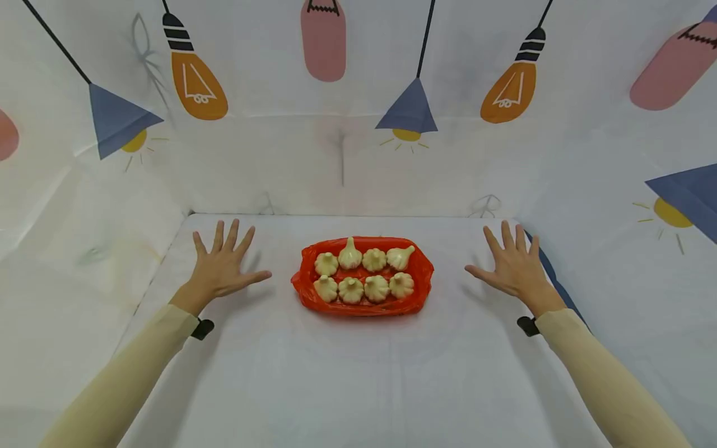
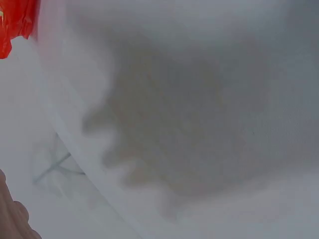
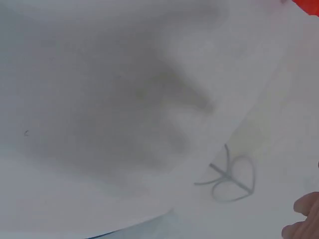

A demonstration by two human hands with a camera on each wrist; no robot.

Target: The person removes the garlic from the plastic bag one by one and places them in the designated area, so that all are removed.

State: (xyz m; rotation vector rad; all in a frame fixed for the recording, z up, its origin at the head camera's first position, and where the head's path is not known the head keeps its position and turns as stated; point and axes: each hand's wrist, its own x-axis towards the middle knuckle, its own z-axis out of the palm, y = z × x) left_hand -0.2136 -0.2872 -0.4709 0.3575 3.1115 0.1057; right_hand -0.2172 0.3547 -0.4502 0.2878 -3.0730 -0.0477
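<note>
Several pale garlic bulbs [image 1: 351, 290] lie in two rows inside a red plastic-covered tray [image 1: 361, 309] on the white table, in the head view. To the left of the tray my left hand [image 1: 223, 267] is held over the table with its fingers spread and nothing in it. On the other side my right hand [image 1: 514, 267] is spread the same way, also holding nothing. Each wrist view shows a hand's shadow on the white surface, a bit of red plastic [image 2: 17, 22] near a top corner and some fingertips [image 3: 305, 216] at a lower corner.
A white cloth wall [image 1: 252, 162] printed with lamps and bulbs rises behind the table and at both sides. The table's back edge [image 1: 358, 216] runs just beyond the tray. A dark blue edge [image 1: 551, 274] shows along the table's right side.
</note>
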